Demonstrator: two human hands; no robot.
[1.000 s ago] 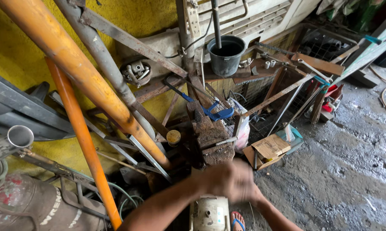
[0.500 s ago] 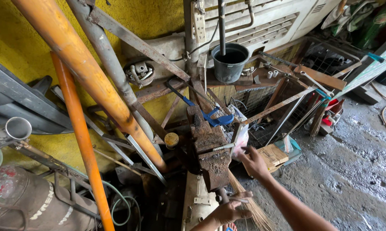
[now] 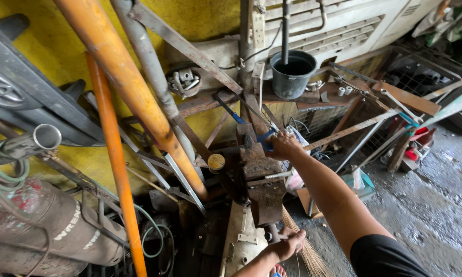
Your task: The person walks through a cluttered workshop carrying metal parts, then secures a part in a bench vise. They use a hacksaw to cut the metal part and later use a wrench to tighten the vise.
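1. Nearest the camera, at the bottom edge, the left hand [image 3: 288, 243] has its grip wrapped around the handle bar at the foot of the rusty bench vise [image 3: 257, 177], just beside the straw bristles of a broom [image 3: 301, 250].
2. Above it, the vise stands on a pale stand [image 3: 239, 241], with its rusted jaws near each other; whether anything is clamped between them cannot be told from this angle.
3. The right hand [image 3: 282, 146] reaches out along a straight arm to the far top of the vise, its grip narrow on a blue-handled tool [image 3: 265, 135] that leans there; it seems to be pinching the handle, though the fingers hide the contact.
4. As far as the view shows, the work is at an early stage: both hands are placed on vise and tool, and no piece is visibly worked.
5. To the left, an orange pipe [image 3: 131, 97] slants across a yellow wall [image 3: 41, 38].
6. Farthest off, a dark bucket [image 3: 291, 75] sits on a cluttered shelf of metal scrap.
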